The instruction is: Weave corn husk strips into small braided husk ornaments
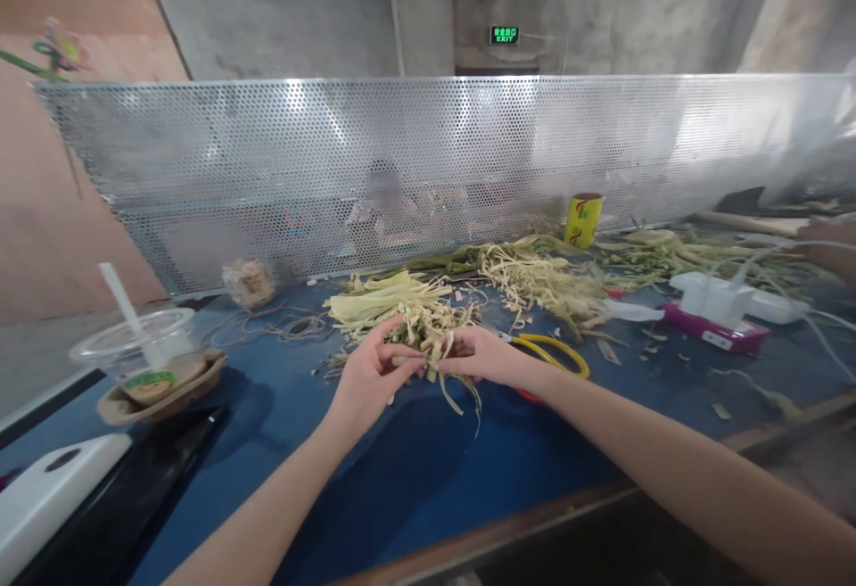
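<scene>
Nearest the camera, a white box-like object with a dark oval [63,483] and a flat, glossy black slab [127,510] lie at the left of a blue tabletop with a brown front edge [415,479]. Beyond them, two bare hands meet at the centre over a small bundle of pale yellow-green, leaf-like strips [434,356], loose ends trailing below the fingers. The left hand [370,370] pinches the bundle between thumb and fingertips; the right hand [487,359] closes narrowly on its other side. Scissors with yellow and red handles [558,344] rest partly hidden behind the right forearm. At left, a clear plastic bowl [180,336] sits in a brown fibre tray [210,376].

The work appears partway along: the held bundle looks loose and unfinished, while a heap of pale, flat strips [391,299] just behind it and a tangle of curled, creamy strips [535,287] to its right seem left to handle. Scraps dot the surface near a magenta power strip with white plugs [717,329]. Farther back, a yellow cylinder [583,220] stands before a perforated metal panel [267,140], another person [366,211] visible through it.
</scene>
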`<state>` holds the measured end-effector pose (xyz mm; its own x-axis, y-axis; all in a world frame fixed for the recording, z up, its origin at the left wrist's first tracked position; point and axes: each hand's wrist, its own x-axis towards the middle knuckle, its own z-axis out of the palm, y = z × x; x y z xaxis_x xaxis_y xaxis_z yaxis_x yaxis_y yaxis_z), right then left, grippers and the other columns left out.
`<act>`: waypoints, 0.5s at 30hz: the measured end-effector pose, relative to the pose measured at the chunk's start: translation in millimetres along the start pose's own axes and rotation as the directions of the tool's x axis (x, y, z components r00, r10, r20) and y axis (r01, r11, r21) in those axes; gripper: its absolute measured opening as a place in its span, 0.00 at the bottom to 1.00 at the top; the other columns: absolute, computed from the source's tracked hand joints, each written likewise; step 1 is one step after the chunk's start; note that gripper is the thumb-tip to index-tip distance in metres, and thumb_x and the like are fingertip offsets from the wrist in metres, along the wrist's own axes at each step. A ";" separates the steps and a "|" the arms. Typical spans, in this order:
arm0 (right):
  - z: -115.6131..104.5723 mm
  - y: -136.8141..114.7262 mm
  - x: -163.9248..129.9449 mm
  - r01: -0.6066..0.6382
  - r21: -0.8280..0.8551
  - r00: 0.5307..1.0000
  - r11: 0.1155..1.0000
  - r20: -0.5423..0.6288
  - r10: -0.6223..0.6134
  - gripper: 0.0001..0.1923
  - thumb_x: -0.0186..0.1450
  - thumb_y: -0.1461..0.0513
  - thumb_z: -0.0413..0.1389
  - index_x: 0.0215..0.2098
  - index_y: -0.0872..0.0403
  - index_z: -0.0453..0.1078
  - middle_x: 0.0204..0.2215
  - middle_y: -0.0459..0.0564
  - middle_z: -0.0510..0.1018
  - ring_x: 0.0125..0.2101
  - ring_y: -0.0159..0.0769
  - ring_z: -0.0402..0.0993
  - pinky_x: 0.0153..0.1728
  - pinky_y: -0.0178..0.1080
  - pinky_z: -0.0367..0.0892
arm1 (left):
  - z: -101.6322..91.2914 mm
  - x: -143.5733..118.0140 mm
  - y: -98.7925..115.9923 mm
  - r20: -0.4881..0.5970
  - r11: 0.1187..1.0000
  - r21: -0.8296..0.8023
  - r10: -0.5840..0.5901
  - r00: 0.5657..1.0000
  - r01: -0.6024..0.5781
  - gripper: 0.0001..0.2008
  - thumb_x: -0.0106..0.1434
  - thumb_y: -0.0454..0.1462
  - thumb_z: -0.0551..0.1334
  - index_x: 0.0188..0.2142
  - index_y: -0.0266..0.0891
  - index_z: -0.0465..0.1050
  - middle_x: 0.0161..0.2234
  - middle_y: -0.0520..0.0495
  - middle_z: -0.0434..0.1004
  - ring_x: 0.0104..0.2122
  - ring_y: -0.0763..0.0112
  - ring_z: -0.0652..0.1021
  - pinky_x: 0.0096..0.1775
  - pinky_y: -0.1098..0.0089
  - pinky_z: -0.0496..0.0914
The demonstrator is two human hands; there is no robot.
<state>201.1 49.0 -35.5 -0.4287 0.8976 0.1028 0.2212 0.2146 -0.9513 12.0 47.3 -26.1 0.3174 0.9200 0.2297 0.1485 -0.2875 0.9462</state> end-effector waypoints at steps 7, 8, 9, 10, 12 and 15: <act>1.8 2.1 0.2 0.032 0.013 0.997 0.999 -0.072 -0.031 0.21 0.55 0.49 0.57 0.39 0.55 0.71 0.18 0.40 0.67 0.15 0.22 0.56 0.14 0.27 0.54 | 5.5 -5.1 0.8 0.029 0.992 0.050 0.112 0.993 -0.113 0.42 0.58 0.34 0.58 0.63 0.44 0.30 0.46 0.42 0.75 0.27 0.76 0.74 0.31 0.74 0.68; 2.4 3.0 0.6 0.036 0.011 0.995 0.999 -0.088 -0.035 0.20 0.55 0.50 0.58 0.39 0.55 0.71 0.19 0.41 0.68 0.15 0.21 0.55 0.14 0.27 0.54 | 6.8 -6.2 0.7 0.042 0.988 0.067 0.139 0.989 -0.142 0.42 0.59 0.34 0.58 0.63 0.46 0.28 0.48 0.42 0.74 0.28 0.75 0.75 0.31 0.74 0.69; 3.0 4.1 1.2 0.039 0.009 0.993 0.999 -0.107 -0.038 0.20 0.55 0.51 0.58 0.38 0.55 0.72 0.19 0.42 0.69 0.15 0.21 0.54 0.14 0.27 0.53 | 8.0 -7.1 0.6 0.052 0.983 0.085 0.162 0.986 -0.166 0.42 0.59 0.33 0.57 0.62 0.48 0.28 0.50 0.42 0.73 0.30 0.75 0.75 0.32 0.73 0.69; 3.6 5.2 1.9 0.042 0.009 0.991 0.999 -0.128 -0.041 0.18 0.54 0.51 0.58 0.37 0.56 0.73 0.19 0.42 0.69 0.14 0.21 0.53 0.13 0.27 0.52 | 8.9 -7.8 0.3 0.055 0.978 0.102 0.177 0.983 -0.182 0.42 0.59 0.33 0.57 0.62 0.49 0.27 0.50 0.43 0.72 0.30 0.74 0.76 0.33 0.73 0.70; 4.7 7.4 3.4 0.044 0.008 0.986 0.999 -0.164 -0.042 0.16 0.54 0.53 0.58 0.33 0.56 0.74 0.15 0.41 0.67 0.13 0.20 0.52 0.13 0.27 0.51 | 9.7 -8.3 -0.5 0.035 0.972 0.134 0.189 0.981 -0.192 0.41 0.60 0.33 0.56 0.62 0.48 0.28 0.49 0.42 0.73 0.30 0.74 0.77 0.35 0.71 0.70; 6.2 8.9 4.7 0.026 0.003 0.985 1.000 -0.170 -0.026 0.14 0.52 0.54 0.59 0.31 0.57 0.74 0.14 0.40 0.66 0.13 0.21 0.54 0.13 0.27 0.51 | 8.3 -7.4 -1.8 -0.017 0.964 0.161 0.218 0.976 -0.213 0.40 0.60 0.34 0.55 0.63 0.44 0.28 0.45 0.42 0.76 0.30 0.72 0.78 0.38 0.67 0.71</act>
<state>195.6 52.7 -45.3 -0.2796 0.9441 0.1748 0.2071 0.2371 -0.9492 17.0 38.8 -31.4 0.3258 0.8396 0.4347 0.2262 -0.5156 0.8264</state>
